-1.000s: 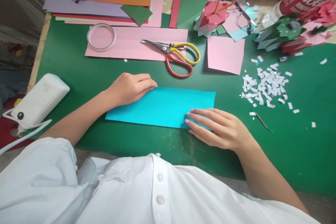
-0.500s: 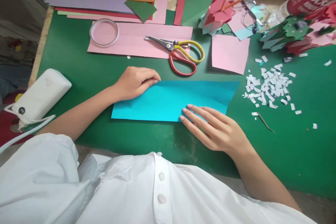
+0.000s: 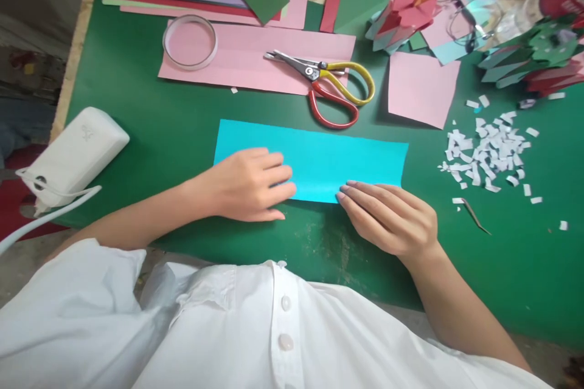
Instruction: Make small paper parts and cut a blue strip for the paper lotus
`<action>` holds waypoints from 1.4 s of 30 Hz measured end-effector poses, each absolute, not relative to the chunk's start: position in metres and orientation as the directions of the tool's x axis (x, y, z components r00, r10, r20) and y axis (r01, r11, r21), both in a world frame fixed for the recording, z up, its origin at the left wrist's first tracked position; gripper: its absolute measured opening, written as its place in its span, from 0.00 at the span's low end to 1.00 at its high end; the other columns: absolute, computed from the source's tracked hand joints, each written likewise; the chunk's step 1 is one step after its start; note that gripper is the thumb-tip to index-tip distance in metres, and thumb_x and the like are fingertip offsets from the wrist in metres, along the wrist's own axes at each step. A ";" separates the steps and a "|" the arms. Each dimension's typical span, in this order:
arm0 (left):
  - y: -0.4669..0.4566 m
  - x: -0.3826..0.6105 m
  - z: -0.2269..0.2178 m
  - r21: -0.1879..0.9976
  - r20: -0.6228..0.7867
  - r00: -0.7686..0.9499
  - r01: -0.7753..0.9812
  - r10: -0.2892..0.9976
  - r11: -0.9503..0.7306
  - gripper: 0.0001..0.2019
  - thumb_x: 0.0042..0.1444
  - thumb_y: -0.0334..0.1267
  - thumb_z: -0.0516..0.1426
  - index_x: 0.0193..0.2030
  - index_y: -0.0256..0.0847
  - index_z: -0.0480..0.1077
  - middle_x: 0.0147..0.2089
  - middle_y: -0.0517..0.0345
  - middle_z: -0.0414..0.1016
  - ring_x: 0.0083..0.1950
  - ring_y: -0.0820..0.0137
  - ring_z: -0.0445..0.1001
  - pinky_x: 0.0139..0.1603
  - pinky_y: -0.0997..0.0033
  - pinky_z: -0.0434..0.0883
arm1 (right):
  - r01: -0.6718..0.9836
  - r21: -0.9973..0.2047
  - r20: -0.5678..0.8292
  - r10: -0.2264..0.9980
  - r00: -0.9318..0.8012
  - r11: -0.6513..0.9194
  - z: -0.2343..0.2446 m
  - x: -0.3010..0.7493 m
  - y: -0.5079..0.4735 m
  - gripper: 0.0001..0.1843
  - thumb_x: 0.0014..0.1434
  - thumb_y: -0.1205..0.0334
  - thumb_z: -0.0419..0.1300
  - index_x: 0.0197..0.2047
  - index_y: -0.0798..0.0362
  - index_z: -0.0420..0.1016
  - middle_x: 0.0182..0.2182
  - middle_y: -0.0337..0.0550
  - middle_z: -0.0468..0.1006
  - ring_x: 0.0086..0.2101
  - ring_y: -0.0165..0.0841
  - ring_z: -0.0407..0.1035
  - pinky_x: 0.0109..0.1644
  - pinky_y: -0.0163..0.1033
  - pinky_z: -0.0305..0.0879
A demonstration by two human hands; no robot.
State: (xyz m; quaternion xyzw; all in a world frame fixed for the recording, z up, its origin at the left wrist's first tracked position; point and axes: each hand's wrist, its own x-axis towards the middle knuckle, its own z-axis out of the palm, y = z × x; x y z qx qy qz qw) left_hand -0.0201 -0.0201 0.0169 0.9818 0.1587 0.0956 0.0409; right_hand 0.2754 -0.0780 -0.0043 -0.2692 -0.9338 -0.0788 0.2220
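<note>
And here we are at the green counter (image 3: 150, 158), a bright turquoise sheet of paper (image 3: 319, 155) lying right between the person's two hands! Its long axis runs left to right, dipping slightly toward the right, and most of what shows spreads away from both grips, toward the scissors (image 3: 311, 73). The left hand (image 3: 255, 185) lies across the near left stretch, fingers apart, nothing clamped in that grip; whether its palm presses the paper, I can't tell. Over to the right hand (image 3: 390, 216): fingers side by side, tips on the near edge, covering the near right corner. Is that grip pinching? The thumb is hidden, so I can't say. Neither hand is clearly nearer; each has its own end. Beyond, the scissors rest partly on a pink paper strip (image 3: 250, 51), with white paper scraps (image 3: 495, 152) off to the right.
</note>
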 end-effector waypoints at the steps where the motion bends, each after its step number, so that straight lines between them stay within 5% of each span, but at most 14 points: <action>1: -0.027 -0.022 0.017 0.059 0.208 0.929 0.300 0.305 -0.952 0.14 0.64 0.49 0.54 0.33 0.44 0.72 0.34 0.53 0.76 0.35 0.66 0.72 0.30 0.64 0.65 | 0.540 0.010 0.475 0.472 -0.743 0.841 -0.006 0.276 -0.077 0.14 0.57 0.71 0.67 0.47 0.52 0.76 0.40 0.43 0.84 0.44 0.37 0.79 0.42 0.39 0.76; 5: -0.047 -0.032 0.018 -0.084 0.315 0.893 0.363 0.321 -0.928 0.08 0.60 0.29 0.58 0.30 0.40 0.71 0.29 0.60 0.76 0.28 0.73 0.69 0.26 0.69 0.62 | 0.526 -0.007 0.536 0.447 -0.716 0.850 -0.007 0.275 -0.071 0.14 0.53 0.71 0.70 0.43 0.53 0.76 0.37 0.41 0.84 0.39 0.34 0.80 0.40 0.36 0.77; 14: -0.069 -0.060 0.013 -0.168 0.385 0.805 0.542 0.451 -0.824 0.04 0.56 0.27 0.63 0.30 0.36 0.76 0.28 0.57 0.77 0.27 0.73 0.71 0.22 0.71 0.62 | 0.475 0.013 0.492 0.408 -0.769 0.880 -0.006 0.283 -0.066 0.12 0.51 0.73 0.70 0.37 0.52 0.77 0.36 0.42 0.84 0.39 0.35 0.80 0.39 0.36 0.76; 20: -0.076 -0.068 0.008 -0.068 0.405 0.701 0.664 0.588 -0.745 0.05 0.52 0.25 0.64 0.31 0.37 0.75 0.30 0.58 0.78 0.32 0.70 0.73 0.28 0.71 0.69 | 0.541 0.214 0.313 0.467 -0.827 0.814 0.014 0.257 -0.072 0.06 0.54 0.69 0.69 0.32 0.51 0.77 0.36 0.43 0.83 0.37 0.36 0.77 0.38 0.39 0.70; 24: -0.079 -0.068 0.002 0.016 0.413 0.641 0.705 0.647 -0.709 0.06 0.51 0.26 0.65 0.32 0.37 0.73 0.31 0.58 0.77 0.32 0.69 0.72 0.30 0.69 0.71 | 0.533 0.221 0.251 0.481 -0.840 0.816 0.023 0.212 -0.072 0.02 0.58 0.67 0.67 0.36 0.53 0.78 0.35 0.40 0.81 0.36 0.33 0.72 0.35 0.37 0.64; 31: -0.082 -0.071 -0.003 0.146 0.391 0.590 0.718 0.706 -0.681 0.03 0.58 0.30 0.62 0.37 0.39 0.72 0.34 0.57 0.77 0.36 0.70 0.72 0.37 0.68 0.70 | 0.536 0.092 0.275 0.496 -0.824 0.839 0.017 0.156 -0.065 0.05 0.61 0.71 0.60 0.33 0.55 0.73 0.29 0.41 0.74 0.29 0.29 0.60 0.31 0.39 0.49; 35: -0.082 -0.073 -0.003 0.194 0.366 0.577 0.720 0.730 -0.666 0.01 0.60 0.31 0.60 0.37 0.40 0.72 0.34 0.57 0.77 0.37 0.70 0.71 0.36 0.68 0.68 | 0.544 -0.028 0.338 0.520 -0.784 0.838 0.008 0.149 -0.061 0.06 0.61 0.70 0.61 0.31 0.55 0.72 0.26 0.39 0.72 0.28 0.29 0.57 0.30 0.38 0.50; 42: -0.078 -0.091 -0.001 0.364 0.318 0.498 0.722 0.807 -0.588 0.03 0.59 0.33 0.62 0.34 0.41 0.74 0.34 0.58 0.76 0.38 0.69 0.70 0.38 0.67 0.69 | 0.574 -0.385 0.209 0.674 -0.708 0.723 0.000 0.154 -0.055 0.07 0.65 0.64 0.58 0.35 0.55 0.74 0.29 0.41 0.74 0.29 0.30 0.60 0.31 0.37 0.54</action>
